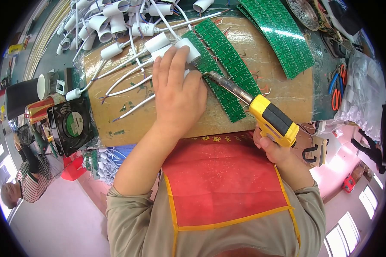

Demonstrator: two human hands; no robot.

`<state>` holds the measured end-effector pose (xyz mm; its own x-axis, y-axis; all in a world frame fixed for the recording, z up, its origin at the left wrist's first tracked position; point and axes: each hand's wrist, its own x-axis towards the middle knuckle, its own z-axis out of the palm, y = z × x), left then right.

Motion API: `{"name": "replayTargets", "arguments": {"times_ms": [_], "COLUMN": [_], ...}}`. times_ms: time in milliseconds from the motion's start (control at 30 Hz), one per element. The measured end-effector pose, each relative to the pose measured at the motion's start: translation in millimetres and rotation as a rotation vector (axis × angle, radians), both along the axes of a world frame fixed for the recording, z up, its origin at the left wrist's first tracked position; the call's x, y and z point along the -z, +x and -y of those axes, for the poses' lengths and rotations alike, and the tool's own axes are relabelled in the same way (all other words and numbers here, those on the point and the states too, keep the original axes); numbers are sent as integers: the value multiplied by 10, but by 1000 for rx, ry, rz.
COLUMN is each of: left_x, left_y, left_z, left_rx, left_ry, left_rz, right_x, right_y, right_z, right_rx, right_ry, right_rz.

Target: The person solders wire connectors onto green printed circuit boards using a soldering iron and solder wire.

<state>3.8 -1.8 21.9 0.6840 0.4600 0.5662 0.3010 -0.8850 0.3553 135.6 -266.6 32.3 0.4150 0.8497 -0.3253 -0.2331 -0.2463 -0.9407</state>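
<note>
Head camera view: from far off, I look down on two bare hands over a brown board (287,100) on the desk (323,112). The big thing for me is where the metal nose (233,89) points. It runs up and left from the right hand (272,147), and its tip is over the near green strip (233,112), just beside the left hand (178,92). So the left hand is nearer to that tip. This strip is long and thin, and slants from upper left to lower right, beside a far green strip (222,46).

My right hand is wrapped around the yellow and black tool (272,119). My left hand is half curled, fingers close together over a white cup (193,49); I can't tell how hard they press, or if they pinch it.

The cup is round, smooth and looks like plastic. The strips are flat, with tiny pale marks. White cords (134,108) look bendy, with thin colored wire ends.
</note>
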Motion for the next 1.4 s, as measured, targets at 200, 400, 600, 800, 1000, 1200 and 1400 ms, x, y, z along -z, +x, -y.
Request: {"name": "replayTargets", "arguments": {"times_ms": [200,400,600,800,1000,1200,1400], "left_x": [-9,-19,-7,6,-30,-18,-9], "left_y": [4,12,11,20,-6,-3,-1], "left_z": [7,5,9,18,14,-1,0], "left_rx": [-3,-1,-11,-18,-1,24,21], "left_ry": [-6,-13,-14,-37,-20,-20,-27], "left_rz": [2,4,-3,-20,-46,-14,9], "right_x": [-24,-14,-37,-69,-160,-434,-446], "right_y": [34,19,48,85,744,1632,1479], "right_z": [12,14,-5,-49,-84,-352,-380], "right_rx": [5,13,21,146,488,661,589], "right_ry": [13,41,86,177,286,58,303], "right_rz": [19,-9,-108,-130,181,581,388]}}
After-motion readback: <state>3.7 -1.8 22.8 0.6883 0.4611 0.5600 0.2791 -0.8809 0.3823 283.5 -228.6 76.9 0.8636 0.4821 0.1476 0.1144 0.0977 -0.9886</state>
